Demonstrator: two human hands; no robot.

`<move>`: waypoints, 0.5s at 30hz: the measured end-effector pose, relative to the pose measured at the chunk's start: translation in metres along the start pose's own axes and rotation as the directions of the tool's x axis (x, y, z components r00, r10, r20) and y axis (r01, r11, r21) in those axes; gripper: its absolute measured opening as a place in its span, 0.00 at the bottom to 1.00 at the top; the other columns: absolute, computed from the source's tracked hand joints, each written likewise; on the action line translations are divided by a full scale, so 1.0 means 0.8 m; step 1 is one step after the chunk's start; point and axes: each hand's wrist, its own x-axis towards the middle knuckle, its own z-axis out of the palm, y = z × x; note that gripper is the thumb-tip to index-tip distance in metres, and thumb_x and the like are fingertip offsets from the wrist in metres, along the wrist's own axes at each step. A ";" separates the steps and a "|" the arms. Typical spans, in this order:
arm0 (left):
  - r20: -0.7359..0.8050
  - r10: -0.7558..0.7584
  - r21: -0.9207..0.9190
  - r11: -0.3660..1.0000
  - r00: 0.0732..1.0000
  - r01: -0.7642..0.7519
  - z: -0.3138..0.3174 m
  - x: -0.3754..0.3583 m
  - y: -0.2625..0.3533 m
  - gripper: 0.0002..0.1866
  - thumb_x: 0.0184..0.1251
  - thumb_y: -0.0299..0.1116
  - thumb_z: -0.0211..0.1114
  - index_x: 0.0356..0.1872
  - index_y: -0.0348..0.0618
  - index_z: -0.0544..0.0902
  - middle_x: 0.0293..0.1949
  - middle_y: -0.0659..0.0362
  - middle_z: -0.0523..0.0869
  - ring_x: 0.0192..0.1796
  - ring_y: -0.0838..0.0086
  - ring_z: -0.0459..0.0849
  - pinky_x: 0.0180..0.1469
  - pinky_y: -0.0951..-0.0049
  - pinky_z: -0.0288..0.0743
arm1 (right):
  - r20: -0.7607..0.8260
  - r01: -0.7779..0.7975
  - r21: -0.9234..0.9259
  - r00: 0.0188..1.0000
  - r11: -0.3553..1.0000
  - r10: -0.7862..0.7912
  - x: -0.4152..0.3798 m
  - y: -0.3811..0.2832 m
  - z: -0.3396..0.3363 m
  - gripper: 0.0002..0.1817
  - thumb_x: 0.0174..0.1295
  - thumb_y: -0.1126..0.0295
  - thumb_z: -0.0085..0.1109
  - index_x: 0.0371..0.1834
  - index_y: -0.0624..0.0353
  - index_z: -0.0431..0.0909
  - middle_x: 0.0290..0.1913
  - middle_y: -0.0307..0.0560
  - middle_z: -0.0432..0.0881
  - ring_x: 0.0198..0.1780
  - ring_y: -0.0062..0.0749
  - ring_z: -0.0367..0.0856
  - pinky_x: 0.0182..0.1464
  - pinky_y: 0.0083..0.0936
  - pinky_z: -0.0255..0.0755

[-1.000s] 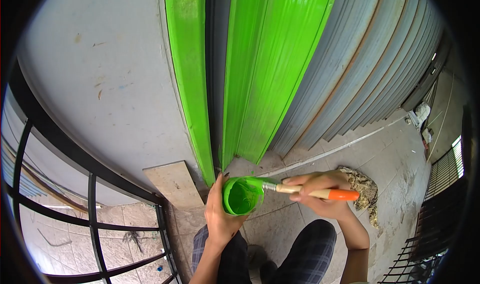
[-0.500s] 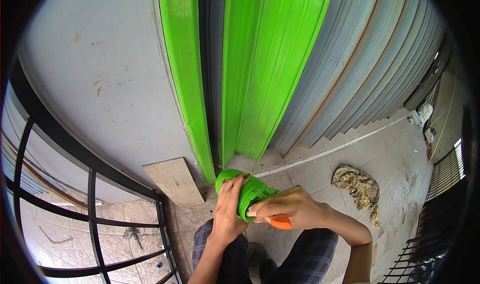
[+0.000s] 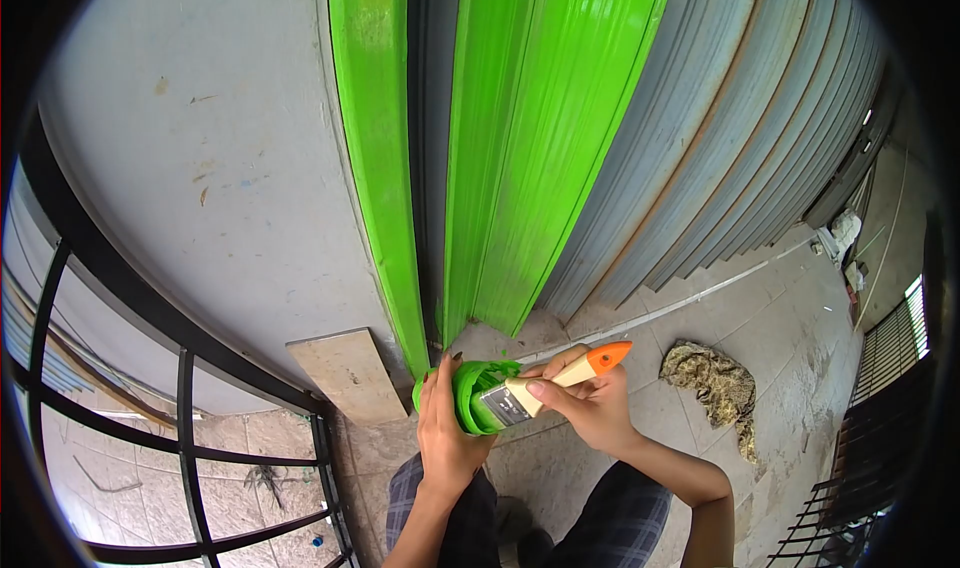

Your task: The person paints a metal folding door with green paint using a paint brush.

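My left hand (image 3: 447, 430) is wrapped round a paint container (image 3: 464, 396) coated in bright green, its open mouth tilted to the right. Between the fingers and thumb of my right hand (image 3: 592, 400) is a paintbrush (image 3: 566, 373) with a pale handle and an orange tip. The brush's metal band and bristles lie at the mouth of the container, and the bristle ends are hidden inside it. Just beyond the container stand green-painted metal panels (image 3: 560, 138), which look wet and shiny.
Unpainted grey corrugated metal (image 3: 730, 118) continues to the right. A white wall (image 3: 200, 168) stands left, with a board (image 3: 350, 376) leaning at its foot. A black metal frame (image 3: 187, 408) is at lower left. A stained cloth (image 3: 712, 383) lies on the tiled floor (image 3: 640, 448).
The brush has swung up, with its handle now pointing up and right and its metal band showing. My right hand has shifted its grip, and the container's mouth is more visible.
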 end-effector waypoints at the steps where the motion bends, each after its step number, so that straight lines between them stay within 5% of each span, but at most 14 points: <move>1: -0.015 0.001 0.020 1.000 1.000 -0.001 0.000 0.000 -0.002 0.52 0.33 0.24 0.80 0.67 0.30 0.62 0.55 0.44 0.78 0.58 0.48 0.76 0.63 0.54 0.68 | -0.044 -0.049 0.075 0.998 0.996 0.052 0.001 0.003 0.002 0.06 0.62 0.80 0.61 0.39 0.63 0.74 0.40 0.51 0.84 0.43 0.31 0.86 0.39 0.27 0.85; 4: -0.067 -0.013 0.092 0.996 0.998 0.020 -0.002 -0.001 -0.006 0.55 0.30 0.24 0.82 0.68 0.33 0.62 0.56 0.44 0.78 0.57 0.50 0.78 0.60 0.59 0.72 | -0.246 -0.192 0.187 0.940 0.963 0.235 0.007 0.013 -0.004 0.06 0.63 0.78 0.61 0.40 0.60 0.74 0.37 0.48 0.84 0.40 0.30 0.86 0.38 0.28 0.86; 8: -0.065 -0.107 0.059 0.992 0.992 0.111 -0.009 -0.003 -0.014 0.57 0.28 0.25 0.83 0.68 0.33 0.61 0.56 0.43 0.78 0.58 0.51 0.78 0.60 0.60 0.72 | -0.370 0.002 0.339 0.920 0.941 0.131 0.025 0.014 -0.017 0.07 0.62 0.76 0.63 0.39 0.58 0.74 0.36 0.46 0.83 0.39 0.29 0.86 0.36 0.28 0.85; 12: -0.063 -0.145 0.011 0.989 0.987 0.146 -0.017 -0.002 -0.018 0.56 0.30 0.25 0.81 0.68 0.31 0.60 0.54 0.45 0.79 0.56 0.47 0.76 0.61 0.54 0.69 | -0.447 0.306 0.004 0.852 0.952 -0.272 0.061 0.027 -0.018 0.08 0.61 0.77 0.65 0.38 0.60 0.74 0.42 0.50 0.85 0.40 0.26 0.86 0.35 0.25 0.84; 13: -0.064 -0.144 0.016 0.989 0.987 0.145 -0.018 -0.002 -0.019 0.56 0.29 0.25 0.82 0.68 0.31 0.61 0.55 0.44 0.79 0.57 0.48 0.77 0.61 0.57 0.71 | -0.330 0.373 -0.250 0.834 0.893 -0.441 0.067 0.040 -0.024 0.08 0.60 0.76 0.65 0.37 0.60 0.75 0.45 0.53 0.85 0.41 0.27 0.86 0.34 0.25 0.84; 15: -0.074 -0.142 0.025 0.989 0.987 0.144 -0.016 -0.002 -0.020 0.56 0.28 0.25 0.83 0.68 0.32 0.62 0.57 0.42 0.78 0.57 0.51 0.79 0.59 0.61 0.73 | 0.022 0.501 -0.654 0.761 0.566 -0.648 0.085 0.078 -0.041 0.07 0.58 0.76 0.67 0.36 0.59 0.77 0.49 0.57 0.83 0.43 0.30 0.86 0.34 0.23 0.84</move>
